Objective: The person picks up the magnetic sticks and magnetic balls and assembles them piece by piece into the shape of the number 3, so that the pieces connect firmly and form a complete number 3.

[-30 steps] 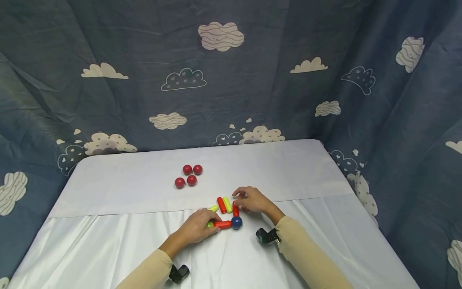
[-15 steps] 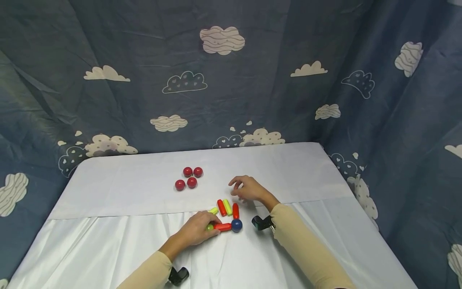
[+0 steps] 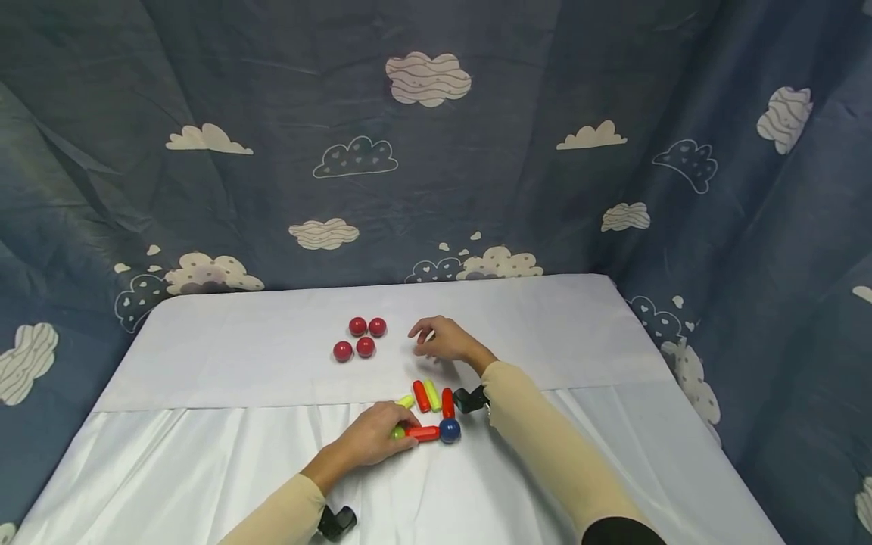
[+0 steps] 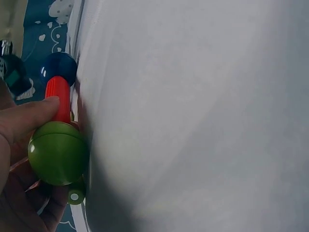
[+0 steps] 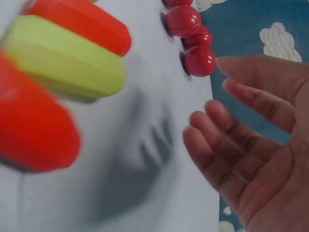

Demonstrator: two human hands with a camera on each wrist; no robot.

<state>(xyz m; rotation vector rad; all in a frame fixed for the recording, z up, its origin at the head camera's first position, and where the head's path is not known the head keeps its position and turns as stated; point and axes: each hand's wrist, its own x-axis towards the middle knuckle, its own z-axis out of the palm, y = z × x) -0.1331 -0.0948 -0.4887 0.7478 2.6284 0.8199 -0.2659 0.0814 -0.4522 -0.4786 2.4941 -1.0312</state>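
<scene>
My left hand (image 3: 371, 434) pinches a red rod (image 3: 424, 434) between thumb and fingers. A green ball (image 4: 58, 153) sits on the rod's near end in the left wrist view, and a blue ball (image 3: 450, 431) on its other end. From the blue ball a second red rod (image 3: 447, 403) points away. My right hand (image 3: 446, 338) hovers over the cloth with fingers loosely bent, holding nothing. To its left lies a cluster of several red balls (image 3: 365, 347); fingertips and balls are apart in the head view. A yellow-green rod (image 3: 406, 401) lies by my left fingers, partly hidden.
Between the hands, a loose red rod (image 3: 421, 397) and a yellow-green rod (image 3: 432, 395) lie side by side. White cloth (image 3: 545, 325) covers the table. A dark blue curtain (image 3: 477, 174) with cloud prints hangs behind it and along the sides.
My right hand has let go of the second red rod and moved away and to the left, toward the red balls. The left hand stays on its rod.
</scene>
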